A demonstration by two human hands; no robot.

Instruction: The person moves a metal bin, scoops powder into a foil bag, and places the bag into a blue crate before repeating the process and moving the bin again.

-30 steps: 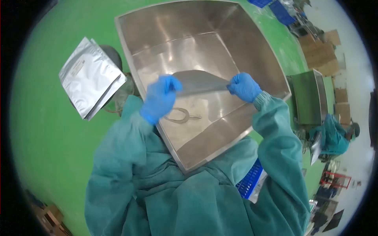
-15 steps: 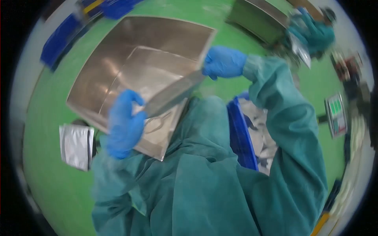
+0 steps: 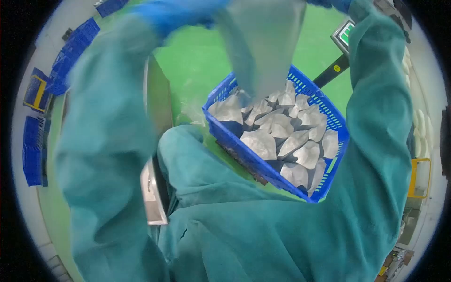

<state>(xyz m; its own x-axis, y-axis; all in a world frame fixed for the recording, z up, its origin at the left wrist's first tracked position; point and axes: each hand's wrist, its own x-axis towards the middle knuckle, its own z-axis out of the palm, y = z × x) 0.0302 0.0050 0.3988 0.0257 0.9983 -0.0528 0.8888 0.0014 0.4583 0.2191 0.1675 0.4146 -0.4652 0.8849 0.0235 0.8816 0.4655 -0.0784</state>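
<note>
Held up over a blue plastic basket (image 3: 230, 138) is a silver pouch (image 3: 265, 44), blurred by motion. My left hand (image 3: 185, 11), in a blue glove, grips the pouch near its upper left; its fingers are smeared and partly cut off by the top edge. At the pouch's upper right is my right hand (image 3: 333, 3), also gloved and mostly out of view. The pouch's lower end overlaps the basket's far side. Inside the basket, several silver pouches (image 3: 277, 124) stand packed close together.
To my left, a stainless steel container (image 3: 159, 94) is partly hidden by my sleeve. A scale display (image 3: 346, 35) on a dark post stands beyond the basket. Blue crates (image 3: 73, 54) line the far left. A yellow frame (image 3: 419, 177) is at the right edge.
My view has turned right, from the steel container to the basket. Both hands have moved with the pouch from the container to above the basket.
</note>
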